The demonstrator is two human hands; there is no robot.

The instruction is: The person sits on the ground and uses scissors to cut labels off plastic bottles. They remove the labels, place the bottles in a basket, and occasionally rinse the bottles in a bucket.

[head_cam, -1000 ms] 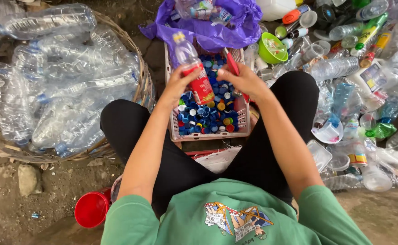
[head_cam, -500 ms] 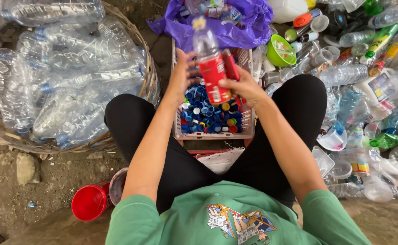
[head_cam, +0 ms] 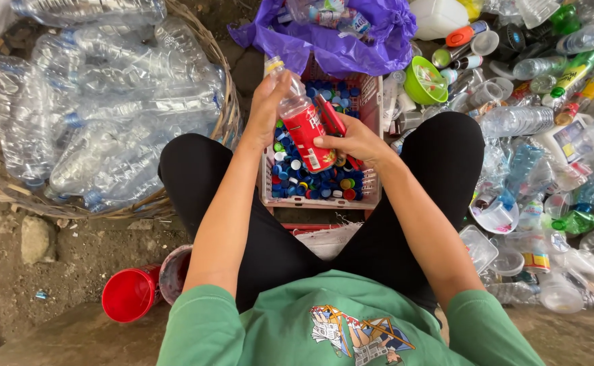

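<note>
I hold a clear plastic bottle (head_cam: 302, 122) with a red label and a yellow neck ring, tilted over a pinkish crate (head_cam: 371, 198) filled with several coloured bottle caps. My left hand (head_cam: 268, 108) wraps the bottle's upper part near the neck. My right hand (head_cam: 351, 141) grips the lower, labelled part, and a red tool handle (head_cam: 329, 114) sticks up from that same hand. The crate sits on the ground between my knees, just beyond my black-clad legs.
A big wicker basket (head_cam: 221, 102) full of clear crushed bottles stands at left. A purple plastic bag (head_cam: 351, 51) lies behind the crate. Mixed bottles, cups and a green bowl (head_cam: 424, 80) are piled at right. A red cup (head_cam: 129, 293) lies near my left hip.
The bottle has tipped further leftward and my left hand has slid up toward its neck. The view has also shifted slightly.
</note>
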